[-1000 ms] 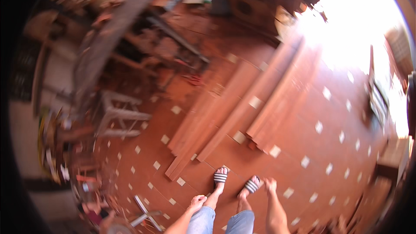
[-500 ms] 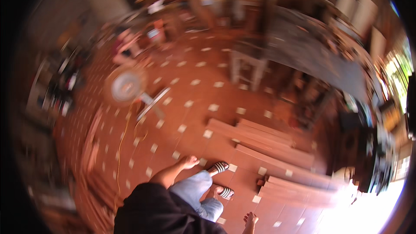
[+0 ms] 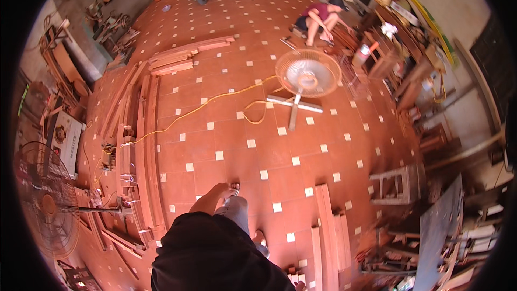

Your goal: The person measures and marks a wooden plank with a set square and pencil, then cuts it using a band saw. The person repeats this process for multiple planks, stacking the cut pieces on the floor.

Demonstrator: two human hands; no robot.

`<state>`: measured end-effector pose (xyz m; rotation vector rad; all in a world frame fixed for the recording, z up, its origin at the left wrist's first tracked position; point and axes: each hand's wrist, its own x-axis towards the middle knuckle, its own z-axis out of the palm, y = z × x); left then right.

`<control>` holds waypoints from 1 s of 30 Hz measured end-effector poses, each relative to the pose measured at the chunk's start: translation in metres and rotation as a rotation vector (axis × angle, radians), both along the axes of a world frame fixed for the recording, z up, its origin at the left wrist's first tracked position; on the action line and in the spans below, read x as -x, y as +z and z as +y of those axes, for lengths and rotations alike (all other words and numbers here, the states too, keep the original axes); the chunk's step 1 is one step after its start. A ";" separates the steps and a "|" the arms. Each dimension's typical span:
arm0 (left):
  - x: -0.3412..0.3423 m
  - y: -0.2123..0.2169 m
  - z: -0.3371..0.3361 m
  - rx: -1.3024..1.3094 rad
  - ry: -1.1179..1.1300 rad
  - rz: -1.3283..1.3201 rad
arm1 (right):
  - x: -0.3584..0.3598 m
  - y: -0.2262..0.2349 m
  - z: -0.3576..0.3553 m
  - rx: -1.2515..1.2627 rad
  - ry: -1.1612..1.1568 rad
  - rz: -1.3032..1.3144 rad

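I stand on a red tiled floor [image 3: 226, 129] with small white inset tiles. My left hand [image 3: 222, 191] hangs in front of my dark shirt [image 3: 210, 253], beside my grey trouser leg [image 3: 238, 210]. It holds nothing and its fingers look loosely apart. One sandalled foot [image 3: 260, 238] shows below it. My right hand is out of sight. Long reddish wooden planks [image 3: 146, 151] lie in rows to my left.
A pedestal fan [image 3: 307, 73] on a cross base stands ahead, with a yellow cord [image 3: 204, 105] trailing to the planks. Another person [image 3: 319, 17] crouches at the back. More planks [image 3: 326, 231] lie right, beside a wooden stool [image 3: 393, 186]. A large fan [image 3: 43, 199] stands left.
The view has swung round strongly: the fan now stands ahead and the long planks lie to my left. My left hand stays by my leg; the right hand has left the picture.
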<state>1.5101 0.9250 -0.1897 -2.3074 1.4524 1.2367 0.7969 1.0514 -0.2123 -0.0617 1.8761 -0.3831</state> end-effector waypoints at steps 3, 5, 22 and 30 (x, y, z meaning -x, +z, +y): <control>-0.062 0.022 0.040 -0.122 0.302 0.054 | -0.039 -0.013 -0.087 0.059 0.120 -0.049; -0.117 0.033 0.038 -0.133 0.407 0.052 | -0.168 0.023 -0.165 0.079 0.036 -0.006; -0.443 0.031 -0.003 0.277 1.108 0.171 | -0.830 0.046 -0.539 0.483 1.466 0.087; -0.530 0.120 -0.030 -0.025 1.599 0.320 | -1.061 0.104 -0.649 0.715 1.835 -0.038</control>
